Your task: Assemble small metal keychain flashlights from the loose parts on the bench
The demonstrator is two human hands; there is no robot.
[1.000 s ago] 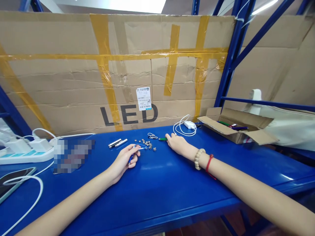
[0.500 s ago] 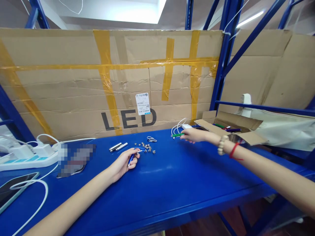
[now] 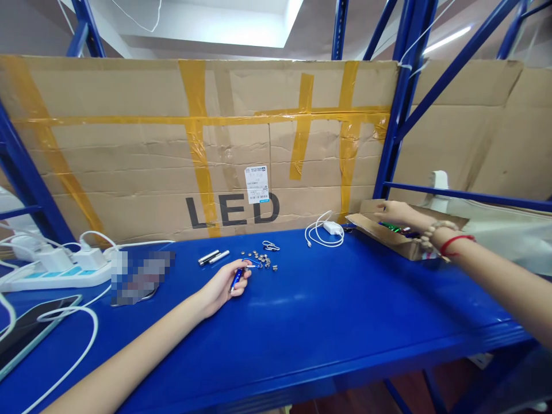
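My left hand (image 3: 226,286) is closed around a slim blue pen-shaped tube (image 3: 236,279), with a thin blue cord near its upper end. Just beyond those fingers lie several small silvery button-like pieces (image 3: 264,261). Two silver tubes (image 3: 214,257) rest side by side behind the hand. Over at the right, my right hand (image 3: 397,213) is above the open cardboard box (image 3: 379,237), its fingers apart and nothing seen in them. Below it, green and other coloured tubes (image 3: 391,227) show inside the box, partly hidden by the hand and wrist.
A white charger with a coiled cable (image 3: 332,228) lies at the back of the blue table (image 3: 302,333). Metal clips (image 3: 271,246) sit behind the small pieces. At left are a power strip (image 3: 64,277) and a phone (image 3: 34,328) with loose cables. Cardboard (image 3: 150,172) stands behind.
My right hand has moved right, from beside the charger to above the box, and the green tube is no longer in its fingers. My left hand keeps its hold. The view has shifted slightly.
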